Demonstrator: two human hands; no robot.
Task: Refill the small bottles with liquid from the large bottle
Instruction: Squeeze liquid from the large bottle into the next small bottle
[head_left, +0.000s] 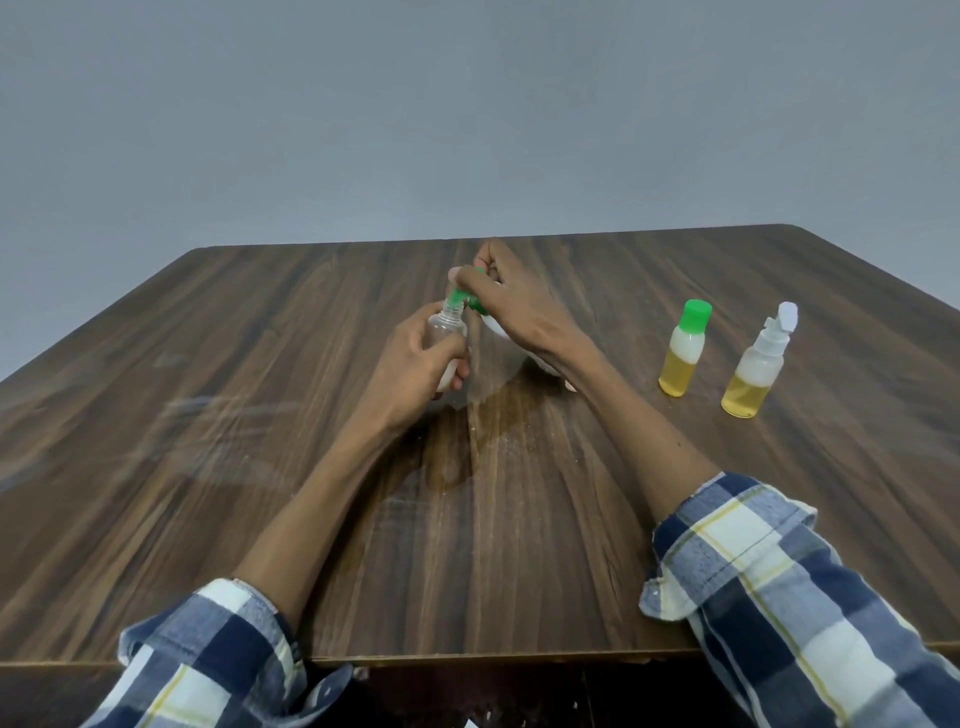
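My left hand (415, 364) grips a small clear bottle (448, 332) upright above the middle of the wooden table (260, 415). My right hand (511, 306) pinches its green cap (465, 299) right at the bottle's threaded neck. The bottle looks empty. A white object (501, 343), partly hidden behind my right hand and wrist, lies on the table; I cannot tell what it is. To the right stand two small bottles holding yellow liquid: one with a green cap (683, 348) and one with a white flip-top cap standing open (758, 364).
A wet, oily patch (488, 431) spreads over the table in front of my hands. The table's near edge (467, 660) runs just above my checked sleeves. A plain grey wall stands behind the table.
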